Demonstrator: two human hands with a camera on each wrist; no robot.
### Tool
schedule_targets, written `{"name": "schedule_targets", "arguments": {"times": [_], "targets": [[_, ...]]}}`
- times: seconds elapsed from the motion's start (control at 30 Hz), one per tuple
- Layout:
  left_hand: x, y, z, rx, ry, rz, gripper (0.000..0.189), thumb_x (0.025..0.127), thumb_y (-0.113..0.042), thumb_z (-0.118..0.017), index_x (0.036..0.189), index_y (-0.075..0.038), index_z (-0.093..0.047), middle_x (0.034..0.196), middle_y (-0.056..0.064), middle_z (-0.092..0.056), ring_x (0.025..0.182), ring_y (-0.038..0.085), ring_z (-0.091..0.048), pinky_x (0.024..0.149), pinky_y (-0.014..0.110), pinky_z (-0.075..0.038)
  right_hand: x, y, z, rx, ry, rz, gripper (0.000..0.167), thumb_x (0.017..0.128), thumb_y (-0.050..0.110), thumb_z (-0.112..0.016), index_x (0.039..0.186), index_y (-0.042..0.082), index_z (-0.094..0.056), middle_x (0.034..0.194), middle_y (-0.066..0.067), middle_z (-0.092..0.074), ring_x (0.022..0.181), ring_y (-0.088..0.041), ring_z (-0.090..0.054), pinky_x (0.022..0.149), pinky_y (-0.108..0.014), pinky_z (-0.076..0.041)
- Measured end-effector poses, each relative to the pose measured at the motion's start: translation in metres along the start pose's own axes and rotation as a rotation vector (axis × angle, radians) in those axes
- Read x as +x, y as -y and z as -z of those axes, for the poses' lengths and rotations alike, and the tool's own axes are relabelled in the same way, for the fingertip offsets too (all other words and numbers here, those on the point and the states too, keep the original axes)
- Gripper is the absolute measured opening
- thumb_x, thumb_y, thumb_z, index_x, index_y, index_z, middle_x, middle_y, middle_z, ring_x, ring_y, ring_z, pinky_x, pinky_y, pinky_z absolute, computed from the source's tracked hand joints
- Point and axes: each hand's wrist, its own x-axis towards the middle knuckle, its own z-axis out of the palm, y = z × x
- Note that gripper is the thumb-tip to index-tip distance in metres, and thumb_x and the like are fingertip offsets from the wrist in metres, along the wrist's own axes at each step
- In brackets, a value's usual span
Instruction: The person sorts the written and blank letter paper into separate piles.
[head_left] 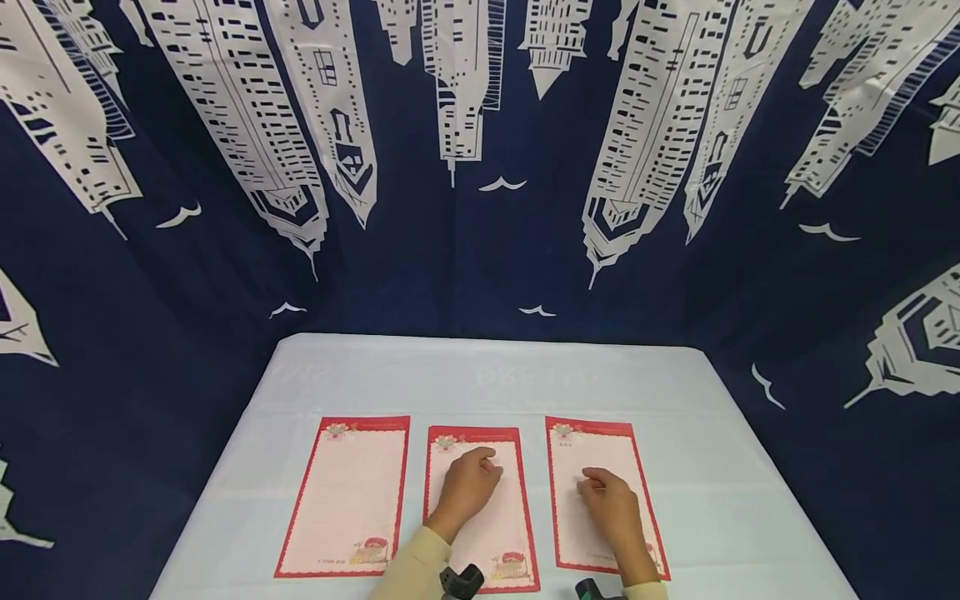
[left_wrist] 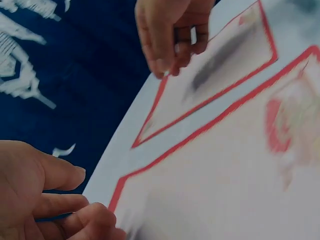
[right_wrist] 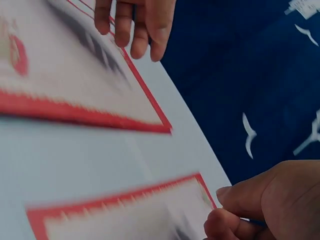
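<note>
My left hand [head_left: 468, 485] hovers over the upper half of the middle red-bordered sheet [head_left: 489, 533], its fingers loosely curled around nothing. Above the right red-bordered sheet [head_left: 588, 450] hangs my right hand [head_left: 613, 507], also relaxed, with a gap between thumb and fingers. In the left wrist view, the left hand [left_wrist: 45, 200] casts a soft shadow onto the paper below. Thumb and fingertips of the right hand [right_wrist: 275, 200] hold nothing in the right wrist view. Both sheets have pale pink centres and a flower at the top left.
A third red-bordered sheet [head_left: 348, 492] lies flat to the left, with no hand over it. All three sit in a row on a white-covered table [head_left: 637, 375]. Behind and beside the table hangs dark blue cloth [head_left: 450, 283] printed with white buildings and birds.
</note>
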Motion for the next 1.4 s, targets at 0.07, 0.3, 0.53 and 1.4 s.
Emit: {"name": "schedule_targets", "arguments": {"times": [0.07,0.3,0.53,1.4], "targets": [[-0.002,0.004,0.012,0.040,-0.033,0.025,0.028,0.090,-0.008,-0.073,0.113,0.006,-0.070,0.084,0.005,-0.066,0.072,0.017,-0.060,0.064,0.036,-0.052,-0.003,0.009,-0.010,0.008,0.023,0.018,0.025,0.091,0.007,-0.070,0.112,-0.006,-0.072,0.090,-0.009,-0.072,0.080,-0.022,-0.068,0.070,-0.040,-0.055],[-0.020,0.023,0.047,0.193,-0.171,0.096,0.033,0.087,-0.009,-0.076,0.114,0.008,-0.069,0.098,0.018,-0.068,0.091,0.036,-0.066,0.078,0.051,-0.053,-0.010,0.030,-0.040,0.025,0.104,0.060,0.025,0.089,0.008,-0.073,0.110,-0.005,-0.072,0.089,-0.004,-0.070,0.079,-0.016,-0.065,0.070,-0.035,-0.054],[-0.037,0.027,0.057,0.208,-0.154,0.103,0.037,0.087,-0.009,-0.075,0.116,0.013,-0.066,0.110,0.028,-0.070,0.102,0.046,-0.067,0.085,0.056,-0.053,-0.014,0.039,-0.051,0.020,0.128,0.096,0.023,0.087,0.007,-0.074,0.107,-0.005,-0.071,0.090,-0.006,-0.072,0.083,-0.020,-0.069,0.072,-0.037,-0.056],[-0.044,0.044,0.047,-0.068,-0.316,0.132,0.047,0.081,0.019,-0.065,0.125,0.001,-0.067,0.119,0.019,-0.067,0.090,0.027,-0.069,0.071,0.033,-0.056,-0.022,0.044,-0.067,0.264,-0.003,0.089,0.036,0.085,-0.004,-0.073,0.121,-0.003,-0.068,0.102,-0.010,-0.071,0.089,-0.023,-0.071,0.068,-0.027,-0.057]]}}
